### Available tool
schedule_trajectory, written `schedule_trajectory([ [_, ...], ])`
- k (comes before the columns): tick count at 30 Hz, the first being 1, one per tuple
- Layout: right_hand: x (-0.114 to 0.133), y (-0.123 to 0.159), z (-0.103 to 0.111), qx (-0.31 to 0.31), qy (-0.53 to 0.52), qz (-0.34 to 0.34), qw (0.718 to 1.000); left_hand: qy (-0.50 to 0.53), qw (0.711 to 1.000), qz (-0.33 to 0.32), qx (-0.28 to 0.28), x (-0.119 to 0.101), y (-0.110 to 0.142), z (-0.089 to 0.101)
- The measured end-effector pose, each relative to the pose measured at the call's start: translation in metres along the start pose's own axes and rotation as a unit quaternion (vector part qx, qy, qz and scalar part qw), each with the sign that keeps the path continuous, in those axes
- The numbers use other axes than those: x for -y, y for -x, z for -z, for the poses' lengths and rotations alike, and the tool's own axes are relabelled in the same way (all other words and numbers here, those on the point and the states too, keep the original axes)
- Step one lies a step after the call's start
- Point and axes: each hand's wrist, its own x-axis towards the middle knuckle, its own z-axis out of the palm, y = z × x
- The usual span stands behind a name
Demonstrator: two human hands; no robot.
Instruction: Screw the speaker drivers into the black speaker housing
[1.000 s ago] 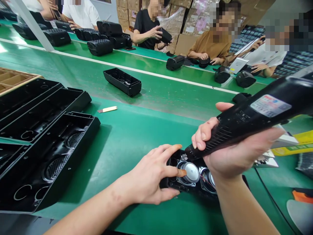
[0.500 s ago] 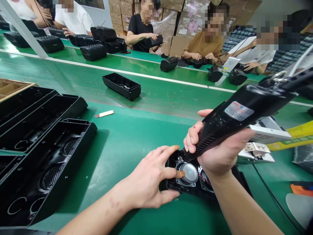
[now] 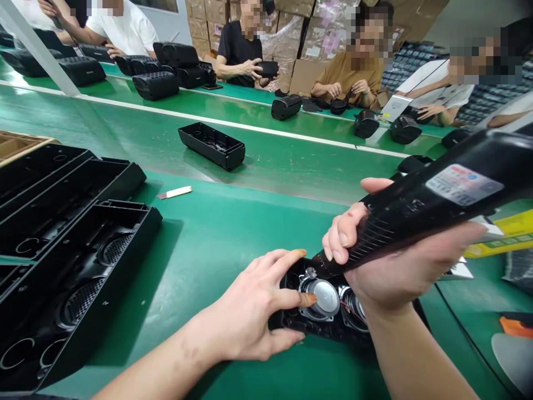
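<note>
My right hand (image 3: 400, 266) is wrapped round a black electric screwdriver (image 3: 416, 205) with a label on its side. The tool slants down to the left, its tip at the corner of a round speaker driver (image 3: 325, 297). That driver sits inside a black speaker housing (image 3: 328, 331) lying on the green table. My left hand (image 3: 262, 305) grips the housing's left end, thumb on the near side and index finger pressed on the driver's silver back. A second driver (image 3: 353, 308) lies to the right, partly hidden by my right wrist. The screw under the tip cannot be made out.
Open black housings (image 3: 100, 278) stand at the left. A small blade (image 3: 175, 192) lies on the table. Another open housing (image 3: 212, 145) is on the green belt (image 3: 141, 125). Several co-workers handle speakers beyond. An orange-handled tool (image 3: 516, 326) and a cable (image 3: 466, 333) are at right.
The screwdriver's rear end has swung lower and to the right, with my right hand shifting right. The housing on the belt has slid slightly right. My left hand stays on the work.
</note>
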Motion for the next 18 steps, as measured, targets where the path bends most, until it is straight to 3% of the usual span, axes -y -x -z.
schedule_trajectory([
  [7, 0.013, -0.007, 0.006, -0.013, 0.003, 0.024, 1.0, 0.003, 1.0, 0.005, 0.002, -0.001, -0.001, 0.001],
  [12, 0.022, -0.008, 0.006, -0.023, -0.031, -0.006, 0.999, 0.038, 0.999, 0.011, 0.009, -0.003, 0.002, 0.004],
  [15, 0.029, -0.009, 0.004, -0.05, -0.023, 0.005, 0.999, 0.065, 0.994, 0.043, -0.075, -0.011, -0.002, 0.011],
  [18, 0.044, -0.007, 0.019, -0.063, -0.026, 0.011, 0.998, -0.063, 0.978, 0.12, -0.157, -0.029, -0.017, 0.015],
])
